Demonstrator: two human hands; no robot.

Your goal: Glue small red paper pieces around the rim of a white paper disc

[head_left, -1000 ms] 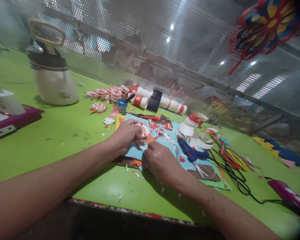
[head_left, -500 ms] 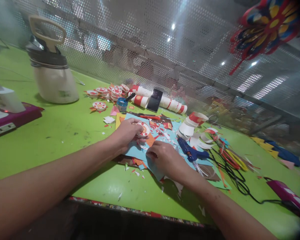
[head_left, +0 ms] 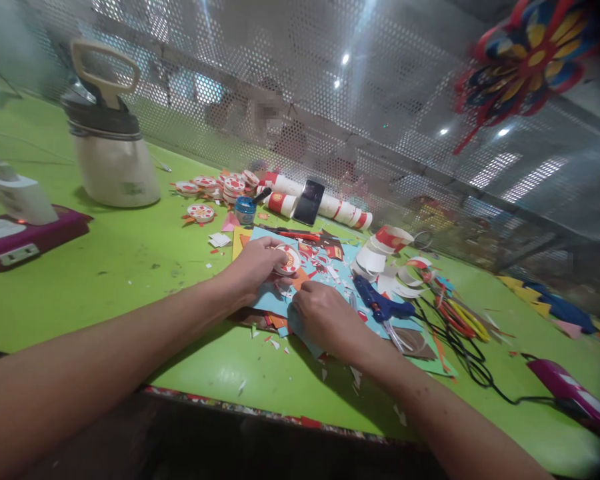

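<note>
left hand [head_left: 256, 268]: pinching a round disc [head_left: 291, 260] over blue paper [head_left: 269, 302]
right hand [head_left: 325, 315]: curled over the blue paper (can't tell if it grips)
glue gun [head_left: 386, 307]: on the blue paper's right

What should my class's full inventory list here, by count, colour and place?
Tabletop: one, green, foreground
Perforated screen: one, grey, background
Flower-shaped ornament: one, multicoloured, upper right
Pump sprayer: one, cream, back left
Power strips: two, purple, left and right
Cylindrical stacks: several, white-red, back
Round discs: several, white-red, left of stacks
Rectangular phone: one, black, before stacks
Small jar: one, blue, left of phone
Glue gun: one, blue, centre right
Paper sheet: one, light blue, centre
Paper scraps: many, multicoloured, centre
Left hand: one, bare, gripping a white-red disc
Right hand: one, bare, over sheet
</note>
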